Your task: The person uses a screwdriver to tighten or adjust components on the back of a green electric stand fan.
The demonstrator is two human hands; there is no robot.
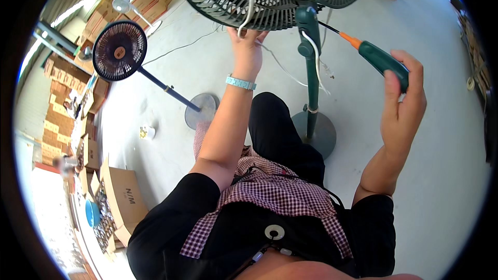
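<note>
A dark green standing fan point(313, 88) rises in front of me, its caged head cut off by the top of the view. Under the cage's lower rim, my left hand point(246, 46) grips the fan, with most of its fingers hidden behind the grille. My right hand point(407, 85) is closed round the end of a screwdriver point(377, 58) with a green handle and orange collar. The screwdriver's thin dark shaft points left to the joint below the motor housing; whether its tip sits in a screw is hidden. A white power cord point(251, 5) hangs over the fan head.
To the left stands a second dark fan point(119, 52) on a round base, with a white fan point(122, 5) farther back. An open carton point(127, 197) lies at lower left near a blue basin point(93, 213). Loose cords cross the floor; a small white cup point(149, 133) stands there.
</note>
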